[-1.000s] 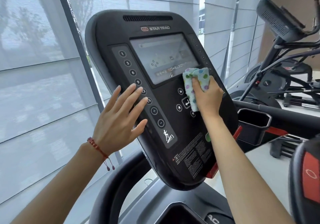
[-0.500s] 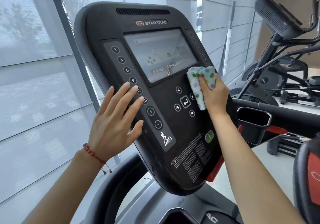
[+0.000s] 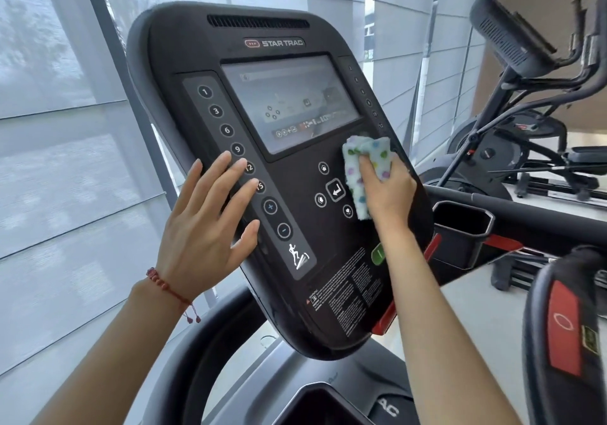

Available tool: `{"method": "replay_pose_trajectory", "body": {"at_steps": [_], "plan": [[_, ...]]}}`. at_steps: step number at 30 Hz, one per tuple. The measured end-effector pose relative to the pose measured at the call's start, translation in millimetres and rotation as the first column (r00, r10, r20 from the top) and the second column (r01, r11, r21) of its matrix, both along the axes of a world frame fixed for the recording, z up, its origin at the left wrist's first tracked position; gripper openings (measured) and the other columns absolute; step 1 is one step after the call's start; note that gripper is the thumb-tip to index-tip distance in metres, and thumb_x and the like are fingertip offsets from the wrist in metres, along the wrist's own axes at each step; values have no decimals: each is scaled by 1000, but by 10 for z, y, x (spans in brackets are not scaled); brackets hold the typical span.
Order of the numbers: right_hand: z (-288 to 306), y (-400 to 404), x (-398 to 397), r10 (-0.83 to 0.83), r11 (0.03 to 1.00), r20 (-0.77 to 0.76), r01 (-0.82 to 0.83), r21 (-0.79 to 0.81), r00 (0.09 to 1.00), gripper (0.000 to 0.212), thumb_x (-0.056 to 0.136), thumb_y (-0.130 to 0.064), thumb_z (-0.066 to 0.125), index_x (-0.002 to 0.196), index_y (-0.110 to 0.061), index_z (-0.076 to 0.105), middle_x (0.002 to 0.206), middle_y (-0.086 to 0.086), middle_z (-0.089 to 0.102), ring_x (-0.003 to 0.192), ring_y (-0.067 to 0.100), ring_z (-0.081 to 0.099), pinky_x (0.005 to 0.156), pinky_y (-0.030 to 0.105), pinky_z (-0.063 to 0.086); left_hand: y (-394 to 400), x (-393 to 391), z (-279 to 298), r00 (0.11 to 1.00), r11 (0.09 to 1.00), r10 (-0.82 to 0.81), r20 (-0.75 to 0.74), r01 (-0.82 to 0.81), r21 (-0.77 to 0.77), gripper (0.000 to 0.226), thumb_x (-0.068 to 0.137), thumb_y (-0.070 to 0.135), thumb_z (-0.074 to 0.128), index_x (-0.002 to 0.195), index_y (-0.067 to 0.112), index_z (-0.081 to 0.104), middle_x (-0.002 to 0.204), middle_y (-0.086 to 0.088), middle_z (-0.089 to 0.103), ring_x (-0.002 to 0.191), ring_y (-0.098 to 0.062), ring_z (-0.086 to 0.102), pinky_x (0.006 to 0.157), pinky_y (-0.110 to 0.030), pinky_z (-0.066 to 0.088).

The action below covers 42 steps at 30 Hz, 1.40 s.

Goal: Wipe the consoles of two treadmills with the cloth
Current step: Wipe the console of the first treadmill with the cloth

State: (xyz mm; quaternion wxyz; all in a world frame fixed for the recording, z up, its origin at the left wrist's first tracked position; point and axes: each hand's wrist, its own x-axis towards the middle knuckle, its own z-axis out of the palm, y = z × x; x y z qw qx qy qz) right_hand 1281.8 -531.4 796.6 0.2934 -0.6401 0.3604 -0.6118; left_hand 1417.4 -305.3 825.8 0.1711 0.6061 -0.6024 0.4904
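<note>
A black Star Trac treadmill console (image 3: pixel 203 53) tilts toward me and fills the middle of the head view, with a grey screen (image 3: pixel 289 102) and a column of numbered buttons on its left. My right hand (image 3: pixel 389 194) presses a white cloth with coloured dots (image 3: pixel 369 158) against the console, just below the screen's right corner and beside the arrow buttons. My left hand (image 3: pixel 207 227) lies flat with fingers spread on the console's left edge, its fingertips on the numbered buttons. A red bracelet circles that wrist.
A black cup holder (image 3: pixel 463 224) and a handrail (image 3: pixel 542 214) run to the right of the console. Another exercise machine (image 3: pixel 512 40) stands at the back right. A red-and-black part (image 3: pixel 565 336) sits at the near right. Window blinds (image 3: pixel 65 161) cover the left side.
My right hand has kept the cloth near the screen's lower right corner, shifting it slightly right and back left. My left hand stays on the buttons. The camera view has shifted a little.
</note>
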Motion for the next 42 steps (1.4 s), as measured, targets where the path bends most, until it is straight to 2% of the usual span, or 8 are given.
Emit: {"method": "replay_pose_trajectory", "body": {"at_steps": [8,11,15,22,26,31,34,42], "plan": [[-331,1080,-81,189,958,31,-177,-227,981,28,78,-38,63,85,-11,64,76,1,62,69,8,57,60,8,43,-54,-115,-85,994,998,32,-108,-38,-58,43,91,24,47,121,-5,57,134,-20,49,133,-33,34,110,-52,26],[-308,882,-83,219,957,41,-206,-206,975,29,79,-39,62,83,-11,63,75,2,60,69,9,55,61,16,44,-66,-138,-85,991,996,43,-127,-52,-68,43,90,24,48,121,-5,57,134,-21,48,133,-35,34,109,-53,27],[-362,179,-229,29,996,54,-24,-85,998,32,84,-41,62,85,-9,63,80,7,64,72,18,59,67,32,48,-67,-162,-99,989,996,67,-134,-75,-53,45,90,26,48,121,-4,56,135,-21,48,134,-35,33,109,-53,26],[-465,-71,-268,-163,982,57,156,109,985,33,87,-39,59,88,-6,61,86,13,67,80,26,60,68,27,39,-82,-163,-114,989,994,88,-119,-95,-56,43,89,25,49,120,-5,56,134,-22,48,133,-37,34,110,-53,25],[-486,487,-250,-34,999,74,34,0,997,26,83,-32,64,80,-7,61,76,10,64,71,21,59,68,31,48,-74,-163,-117,990,994,86,-111,-92,-50,43,90,24,49,120,-5,56,133,-22,48,133,-37,33,111,-52,24],[-549,1145,-182,127,968,44,-114,-224,991,29,79,-37,63,81,-8,64,72,2,61,67,11,55,63,11,43,-74,-161,-112,991,995,74,-110,-81,-60,43,90,24,48,120,-6,57,133,-23,49,133,-37,34,110,-53,24],[-629,1287,-190,195,937,39,-174,-304,980,29,82,-36,64,81,-7,63,71,4,59,62,11,56,56,19,48,-84,-170,-113,992,995,67,-110,-74,-69,43,91,24,47,119,-6,57,132,-24,49,132,-37,34,110,-53,24],[-576,766,-232,10,971,9,-8,-240,1000,38,85,-41,54,81,-4,62,71,9,60,64,12,52,59,19,39,-86,-132,-115,994,995,52,-96,-59,-78,42,89,23,51,119,-5,57,131,-23,50,132,-37,34,110,-53,26]]}}
